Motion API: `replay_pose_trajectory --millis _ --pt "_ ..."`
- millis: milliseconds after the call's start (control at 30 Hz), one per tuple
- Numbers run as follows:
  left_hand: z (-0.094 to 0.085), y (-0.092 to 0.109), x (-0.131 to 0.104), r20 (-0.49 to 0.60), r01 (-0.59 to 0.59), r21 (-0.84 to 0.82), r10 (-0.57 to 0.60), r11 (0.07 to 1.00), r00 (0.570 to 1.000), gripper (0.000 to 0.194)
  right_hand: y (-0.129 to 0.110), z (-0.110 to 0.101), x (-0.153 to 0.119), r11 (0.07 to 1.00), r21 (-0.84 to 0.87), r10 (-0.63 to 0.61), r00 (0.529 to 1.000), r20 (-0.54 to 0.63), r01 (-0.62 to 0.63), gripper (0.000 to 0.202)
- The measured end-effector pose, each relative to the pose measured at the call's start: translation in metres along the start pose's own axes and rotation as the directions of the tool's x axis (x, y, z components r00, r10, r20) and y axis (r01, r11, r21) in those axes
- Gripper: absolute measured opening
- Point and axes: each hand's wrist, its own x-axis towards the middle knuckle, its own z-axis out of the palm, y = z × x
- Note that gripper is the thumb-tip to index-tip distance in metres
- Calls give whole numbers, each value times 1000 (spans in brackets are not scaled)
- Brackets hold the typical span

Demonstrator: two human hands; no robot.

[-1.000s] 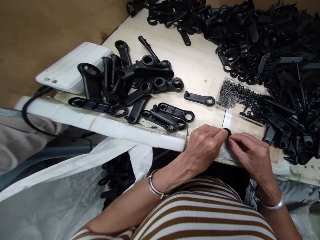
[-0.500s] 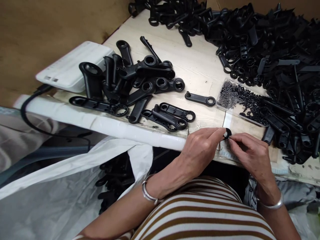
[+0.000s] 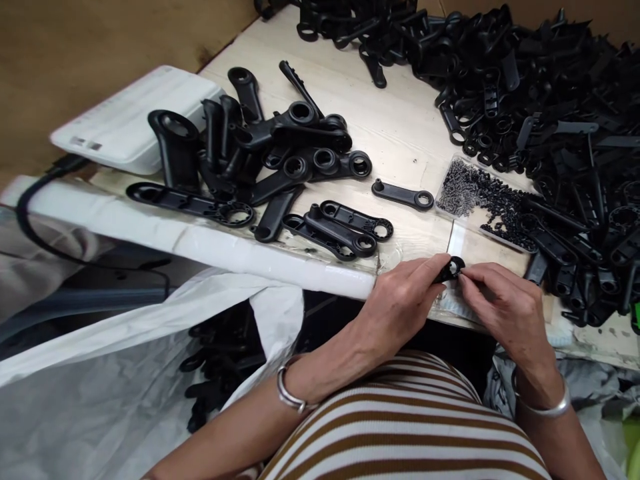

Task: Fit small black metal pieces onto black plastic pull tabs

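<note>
My left hand (image 3: 404, 298) is closed on a black ringed part (image 3: 452, 268), whose round end sticks out past the fingertips over the table's front edge. My right hand (image 3: 505, 301) pinches at the right side of that ring; whatever is between its fingertips is too small to make out. Behind the hands lies a clear tray (image 3: 450, 215) of tiny metal and black pieces. A single black lever (image 3: 403, 194) rests left of the tray. Farther left, several black levers (image 3: 345, 230) lie near the edge.
A large heap of black parts (image 3: 500, 80) covers the back and right of the table. At the left stands a white box (image 3: 140, 120) with a black cable. White padding (image 3: 200, 243) runs along the front edge; a white bag (image 3: 115, 400) hangs below with black parts.
My left fingers have shifted slightly on the black part, so more of it shows. My right fingertips stay at the ring. The camera view has moved a little.
</note>
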Motion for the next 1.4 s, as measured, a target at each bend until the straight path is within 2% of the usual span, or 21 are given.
replay_pose_trajectory --millis 333,467,600,700,833,933,1067,1400 --pt "1 0 1 -35 -32 -59 30 998 999 29 -5 -1 3 983 -132 -116 990 81 126 10" --pt "2 -1 0 -35 -35 -59 33 998 999 28 -12 -2 6 940 -292 -148 982 120 178 15" --pt "4 -2 -1 -41 -39 -62 37 997 998 29 -26 -3 7 864 -451 -129 965 230 223 17" --pt "5 -3 -2 -32 -30 -80 28 996 999 30 -33 -5 8 863 -476 -33 957 289 173 17" --pt "6 -4 -3 -21 -6 -91 4 996 1000 32 -29 -10 11 952 -307 73 956 285 19 19" --pt "6 -4 -2 -15 -20 -98 19 995 1000 31 -22 -11 15 976 -212 116 951 287 -56 20" --pt "5 -4 -1 0 -16 -109 17 994 1000 31 -21 -10 19 976 -209 128 947 294 -67 22" --pt "4 -3 -2 27 -3 -162 8 987 1000 29 -27 -7 20 924 -383 129 946 297 -6 26"
